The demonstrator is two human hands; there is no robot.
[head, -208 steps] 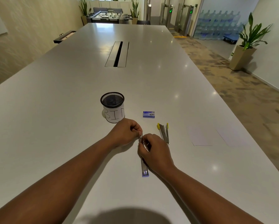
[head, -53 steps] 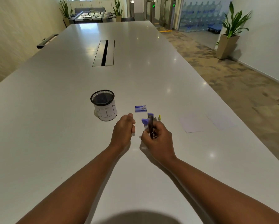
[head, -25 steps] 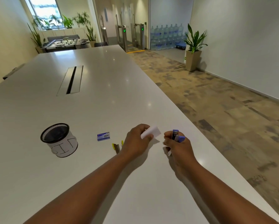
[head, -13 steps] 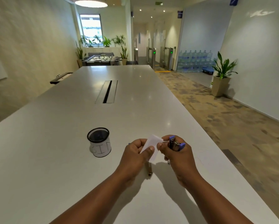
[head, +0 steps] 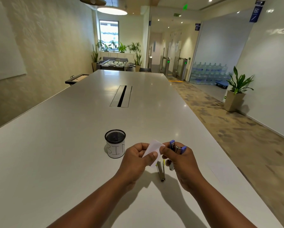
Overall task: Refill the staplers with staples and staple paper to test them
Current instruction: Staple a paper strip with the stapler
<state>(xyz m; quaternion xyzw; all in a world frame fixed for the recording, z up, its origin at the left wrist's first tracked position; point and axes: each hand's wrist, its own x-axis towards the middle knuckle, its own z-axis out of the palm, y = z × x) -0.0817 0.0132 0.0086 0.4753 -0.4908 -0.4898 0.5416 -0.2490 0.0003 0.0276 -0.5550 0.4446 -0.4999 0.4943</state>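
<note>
My left hand (head: 135,159) pinches a small white slip of paper (head: 152,149) between thumb and fingers, lifted above the table. My right hand (head: 181,163) grips a small blue stapler (head: 176,146) upright, its blue-tipped jaws sticking up just right of the paper's edge. Below and between both hands a yellow stapler (head: 161,169) lies open on the white table (head: 72,145). The staple box is hidden behind my hands.
A black mesh cup (head: 115,143) wrapped in paper marked "BIN" stands just left of my left hand. Pale paper sheets (head: 220,170) lie to the right near the table edge. A cable slot (head: 121,96) sits mid-table farther back.
My left hand picked up the paper slip and brought it to the blue stapler held by my right hand. Both hands rose off the table, and the view tilted upward.
</note>
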